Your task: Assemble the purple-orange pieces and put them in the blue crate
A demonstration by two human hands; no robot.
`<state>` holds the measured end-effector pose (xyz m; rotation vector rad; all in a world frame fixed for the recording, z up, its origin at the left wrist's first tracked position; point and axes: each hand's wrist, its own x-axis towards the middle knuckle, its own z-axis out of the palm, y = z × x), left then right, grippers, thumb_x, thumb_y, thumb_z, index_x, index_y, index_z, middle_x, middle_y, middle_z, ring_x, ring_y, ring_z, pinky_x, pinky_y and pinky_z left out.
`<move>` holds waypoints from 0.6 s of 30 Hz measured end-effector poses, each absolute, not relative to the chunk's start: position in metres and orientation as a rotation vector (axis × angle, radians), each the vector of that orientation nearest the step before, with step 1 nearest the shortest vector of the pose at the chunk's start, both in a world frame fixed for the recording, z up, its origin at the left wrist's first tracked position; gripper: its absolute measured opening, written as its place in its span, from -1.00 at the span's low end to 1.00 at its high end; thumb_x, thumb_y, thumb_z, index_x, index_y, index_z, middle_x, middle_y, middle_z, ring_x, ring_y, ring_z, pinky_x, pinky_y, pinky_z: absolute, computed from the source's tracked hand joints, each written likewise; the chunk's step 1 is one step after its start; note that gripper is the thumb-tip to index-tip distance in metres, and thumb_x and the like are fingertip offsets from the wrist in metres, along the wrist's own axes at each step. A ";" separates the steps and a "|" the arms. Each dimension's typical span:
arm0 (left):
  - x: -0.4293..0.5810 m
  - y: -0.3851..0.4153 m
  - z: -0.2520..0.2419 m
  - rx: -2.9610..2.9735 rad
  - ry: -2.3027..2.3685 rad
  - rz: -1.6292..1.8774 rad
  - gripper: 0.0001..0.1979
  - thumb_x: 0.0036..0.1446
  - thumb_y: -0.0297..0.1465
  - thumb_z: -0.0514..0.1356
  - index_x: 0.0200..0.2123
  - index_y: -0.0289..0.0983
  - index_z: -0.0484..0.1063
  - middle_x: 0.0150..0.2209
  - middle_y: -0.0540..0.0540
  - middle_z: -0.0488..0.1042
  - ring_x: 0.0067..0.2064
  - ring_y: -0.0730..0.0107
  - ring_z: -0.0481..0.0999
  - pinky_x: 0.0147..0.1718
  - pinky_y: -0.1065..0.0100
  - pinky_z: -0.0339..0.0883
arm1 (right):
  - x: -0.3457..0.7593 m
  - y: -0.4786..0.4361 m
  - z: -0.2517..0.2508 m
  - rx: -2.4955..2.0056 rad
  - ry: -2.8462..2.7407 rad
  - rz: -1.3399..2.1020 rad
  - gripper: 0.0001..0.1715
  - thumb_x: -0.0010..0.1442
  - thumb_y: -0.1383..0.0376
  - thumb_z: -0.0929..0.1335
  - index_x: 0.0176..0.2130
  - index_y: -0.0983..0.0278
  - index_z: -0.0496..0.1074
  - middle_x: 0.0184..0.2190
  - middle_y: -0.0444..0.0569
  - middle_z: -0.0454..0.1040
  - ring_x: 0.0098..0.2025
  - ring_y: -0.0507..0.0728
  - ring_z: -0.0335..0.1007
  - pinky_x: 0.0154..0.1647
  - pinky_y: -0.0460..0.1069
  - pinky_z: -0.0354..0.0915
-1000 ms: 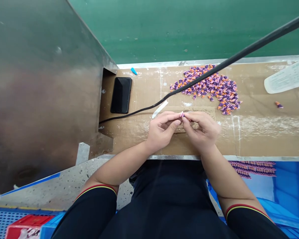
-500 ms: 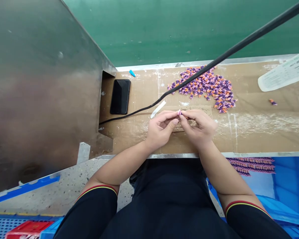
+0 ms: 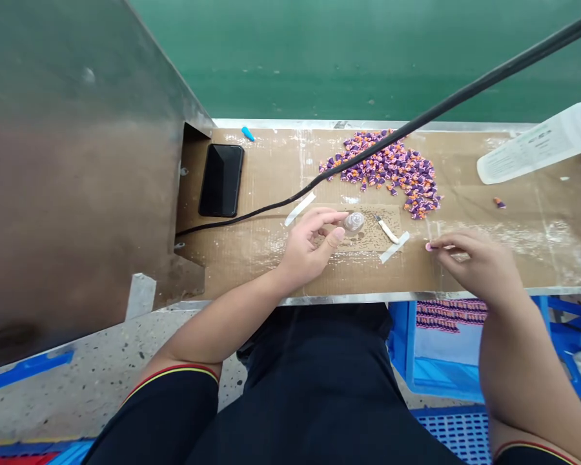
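Far side of the sheet: a smooth green panel behind the bench top of brown, shiny-patched cardboard. I take bearings from the thin, rectangular, dark-speckled cardboard sheet laid on that top. Left of the sheet, a flat black phone; farther left, a tall dull-grey metal housing. Beyond the sheet, slightly right, a spread heap of small purple, orange and pink pieces, a thick black cable crossing over it.

My right hand: right of the sheet, fingers bent, thumb and forefinger pinched together on one tiny pink-and-purple piece. The piece sits at my fingertips, a little right of the sheet. My left hand: over the sheet's left end, thumb and forefinger well parted, nothing between them. A clear, rounded, glassy vessel stands on the sheet by that forefinger; touching or just beside, I cannot tell.

Key relation: vessel lies left of the held piece, a slim white-handled tool and a white tape strip on the sheet's right end between them. Left hand is nearer the vessel. Piece's pink end points leftward, toward the sheet; its long axis seems to follow my pinching fingers, though too small to be sure.
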<state>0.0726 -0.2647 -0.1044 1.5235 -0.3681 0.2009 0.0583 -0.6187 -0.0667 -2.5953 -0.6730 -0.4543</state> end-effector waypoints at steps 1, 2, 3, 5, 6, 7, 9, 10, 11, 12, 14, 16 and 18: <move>0.073 -0.265 -0.105 1.528 -0.370 0.199 -0.70 0.48 -0.16 0.32 0.11 -0.17 0.70 0.05 -0.23 0.65 0.01 0.29 0.69 -0.13 0.35 0.63 | 0.056 -0.621 -0.068 -2.612 -0.728 -0.413 -0.81 0.38 0.31 0.44 -0.30 0.11 0.63 -0.32 -0.09 0.71 -0.38 0.15 0.65 -0.42 0.03 0.47; 0.073 -0.264 -0.105 1.541 -0.370 0.195 -0.69 0.48 -0.14 0.32 0.10 -0.17 0.70 0.04 -0.22 0.65 0.01 0.29 0.69 -0.13 0.34 0.63 | 0.054 -0.622 -0.069 -2.637 -0.766 -0.367 -0.79 0.38 0.32 0.42 -0.30 0.11 0.63 -0.30 -0.08 0.71 -0.35 0.16 0.65 -0.41 0.04 0.47; 0.073 -0.264 -0.106 1.562 -0.369 0.190 -0.69 0.49 -0.13 0.31 0.10 -0.17 0.70 0.04 -0.21 0.65 0.02 0.29 0.69 -0.11 0.33 0.64 | 0.052 -0.621 -0.070 -2.671 -0.783 -0.320 -0.78 0.39 0.34 0.41 -0.29 0.11 0.63 -0.27 -0.06 0.71 -0.33 0.17 0.65 -0.39 0.05 0.47; 0.073 -0.263 -0.106 1.606 -0.361 0.191 -0.67 0.49 -0.10 0.30 0.07 -0.17 0.70 0.03 -0.20 0.66 0.00 0.30 0.68 -0.09 0.31 0.64 | 0.047 -0.620 -0.070 -2.733 -0.752 -0.244 -0.76 0.41 0.35 0.38 -0.19 0.10 0.67 -0.20 -0.03 0.71 -0.28 0.20 0.66 -0.35 0.07 0.49; 0.073 -0.263 -0.105 1.620 -0.356 0.196 -0.67 0.50 -0.09 0.30 0.07 -0.17 0.71 0.03 -0.19 0.66 -0.01 0.31 0.68 -0.10 0.30 0.64 | 0.044 -0.620 -0.070 -2.739 -0.713 -0.225 -0.75 0.43 0.35 0.37 -0.10 0.10 0.68 -0.15 -0.01 0.72 -0.24 0.21 0.67 -0.31 0.08 0.52; 0.073 -0.263 -0.105 1.623 -0.354 0.201 -0.68 0.50 -0.10 0.30 0.06 -0.17 0.71 0.02 -0.19 0.66 -0.03 0.32 0.68 -0.11 0.31 0.64 | 0.042 -0.621 -0.071 -2.724 -0.669 -0.223 -0.72 0.44 0.33 0.37 0.00 0.11 0.68 -0.10 0.01 0.72 -0.21 0.21 0.68 -0.27 0.08 0.55; 0.073 -0.262 -0.104 1.610 -0.354 0.212 -0.71 0.49 -0.12 0.31 0.06 -0.15 0.71 0.01 -0.18 0.66 -0.04 0.33 0.68 -0.16 0.34 0.62 | 0.039 -0.621 -0.072 -2.666 -0.585 -0.248 -0.66 0.45 0.29 0.39 0.15 0.13 0.65 0.00 0.05 0.71 -0.16 0.21 0.69 -0.19 0.09 0.60; 0.074 -0.261 -0.103 1.603 -0.355 0.213 -0.72 0.49 -0.13 0.32 0.06 -0.14 0.72 0.01 -0.18 0.66 -0.03 0.33 0.69 -0.19 0.36 0.62 | 0.037 -0.620 -0.074 -2.641 -0.550 -0.262 -0.66 0.46 0.25 0.40 0.17 0.14 0.64 0.03 0.08 0.71 -0.12 0.22 0.70 -0.15 0.10 0.62; 0.074 -0.261 -0.103 1.603 -0.354 0.209 -0.73 0.49 -0.14 0.33 0.06 -0.14 0.72 0.01 -0.18 0.66 -0.02 0.32 0.69 -0.21 0.37 0.61 | 0.036 -0.618 -0.077 -2.624 -0.524 -0.277 -0.67 0.46 0.21 0.42 0.15 0.16 0.64 0.05 0.10 0.70 -0.08 0.24 0.71 -0.10 0.12 0.64; 0.074 -0.260 -0.103 1.610 -0.350 0.200 -0.73 0.49 -0.14 0.33 0.06 -0.13 0.72 0.02 -0.18 0.66 -0.01 0.30 0.69 -0.22 0.36 0.61 | 0.036 -0.615 -0.079 -2.617 -0.504 -0.290 -0.70 0.46 0.16 0.44 0.12 0.16 0.65 0.05 0.11 0.70 -0.04 0.26 0.71 -0.04 0.16 0.65; 0.074 -0.259 -0.103 1.635 -0.336 0.188 -0.72 0.48 -0.12 0.32 0.04 -0.13 0.73 0.02 -0.19 0.67 0.00 0.27 0.70 -0.20 0.34 0.62 | 0.032 -0.610 -0.084 -2.609 -0.471 -0.313 -0.77 0.47 0.10 0.46 -0.01 0.15 0.67 0.04 0.11 0.71 0.04 0.31 0.70 0.09 0.25 0.64; 0.075 -0.257 -0.103 1.670 -0.316 0.181 -0.71 0.48 -0.11 0.32 0.03 -0.13 0.73 0.03 -0.19 0.67 0.01 0.26 0.70 -0.17 0.32 0.64 | 0.024 -0.614 -0.088 -2.579 -0.400 -0.339 -0.78 0.47 0.07 0.46 -0.12 0.13 0.67 0.02 0.09 0.73 0.07 0.31 0.70 0.15 0.27 0.62; 0.075 -0.255 -0.103 1.696 -0.298 0.190 -0.72 0.47 -0.10 0.33 0.02 -0.13 0.73 0.02 -0.17 0.67 0.00 0.26 0.69 -0.16 0.31 0.65 | 0.007 -0.636 -0.091 -2.530 -0.179 -0.424 -0.76 0.47 0.04 0.47 -0.15 0.11 0.67 -0.02 0.05 0.74 0.01 0.27 0.73 0.06 0.22 0.64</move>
